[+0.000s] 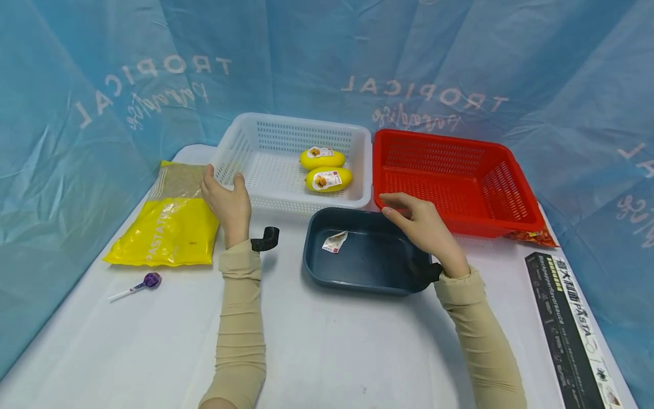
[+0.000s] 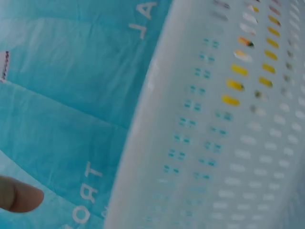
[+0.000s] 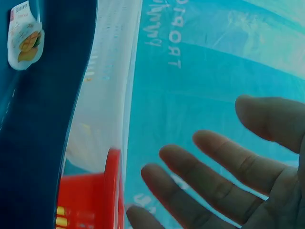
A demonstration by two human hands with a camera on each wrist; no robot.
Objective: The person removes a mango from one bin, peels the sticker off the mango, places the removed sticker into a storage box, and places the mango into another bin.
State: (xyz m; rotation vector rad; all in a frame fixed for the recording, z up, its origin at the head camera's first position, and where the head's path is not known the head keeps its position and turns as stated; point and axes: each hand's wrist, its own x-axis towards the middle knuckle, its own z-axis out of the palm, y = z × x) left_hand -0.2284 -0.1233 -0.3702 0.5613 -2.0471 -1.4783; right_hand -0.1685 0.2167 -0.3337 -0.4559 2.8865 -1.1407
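Two yellow packets [image 1: 325, 168] already lie side by side in the white basket [image 1: 240, 147], toward its right half. The red basket [image 1: 503, 187] beside it holds nothing that shows. The dark blue tray [image 1: 317, 267] in front of both baskets carries one small white packet [image 1: 334, 241] near its far left corner. On the worktop [image 1: 327, 341] several things lie outside any container: a big yellow bag [image 1: 168, 227] to the left of the white basket, a purple lollipop [image 1: 138, 286] nearer the person, and a long black box [image 1: 572, 329] along the right edge. Something orange [image 1: 531, 236] pokes out from under the red basket's near right corner. So the sorting looks early, with most items not yet placed.

The left hand [image 1: 227, 201] rests against the white basket's near left corner, fingers fairly straight and spread up the wall and rim; it carries nothing. In the left wrist view the basket's white mesh [image 2: 228, 143] fills the picture, blurred, with one fingertip [image 2: 16, 195] at the edge.

The right hand [image 1: 419, 224] hovers over the tray's far right corner, just in front of the red basket. Its fingers are loosely extended and it holds nothing; whether the fingertips touch the tray's rim I cannot tell. The right wrist view shows its fingers [image 3: 224, 176] spread and bare.
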